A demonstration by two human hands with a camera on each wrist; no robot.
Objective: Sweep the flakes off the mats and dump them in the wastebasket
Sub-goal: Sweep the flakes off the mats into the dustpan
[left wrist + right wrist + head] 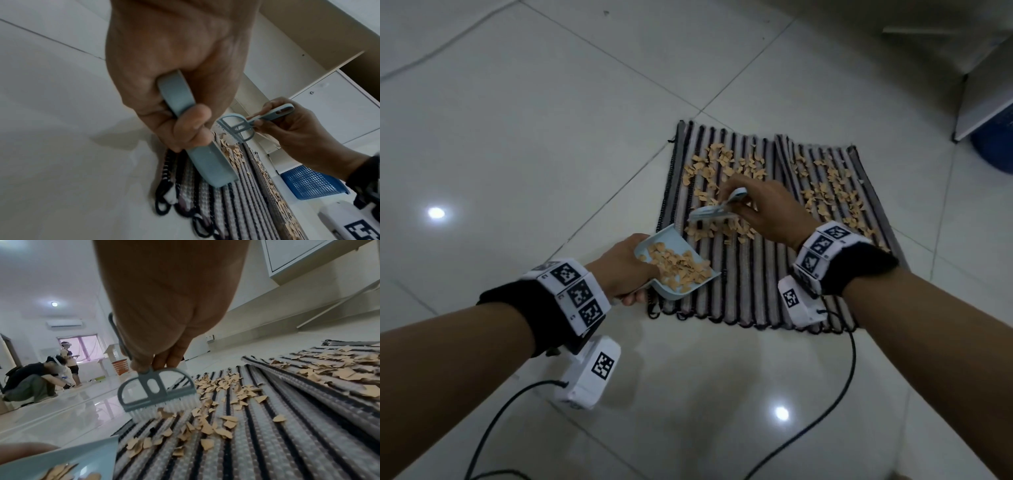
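Observation:
Two striped mats (pixel 750 291) lie side by side on the tiled floor, the right mat (pixel 873 192) overlapping the left one. Tan flakes (pixel 722 168) are scattered over both. My left hand (pixel 619 270) grips the handle of a pale blue dustpan (pixel 674 263) at the left mat's near left corner; the pan holds a heap of flakes. My right hand (pixel 763 209) holds a small blue brush (pixel 714 210) by its handle, its white bristles (pixel 164 408) down on the left mat among flakes. The dustpan's underside (pixel 207 164) shows in the left wrist view.
A blue mesh basket (pixel 308 183) stands past the mats' right side, under a white cabinet (pixel 983 99). Black cables (pixel 835 394) trail from both wrist units across the floor. Far off, two people (pixel 37 378) and an orange basket (pixel 121 366) are in the room.

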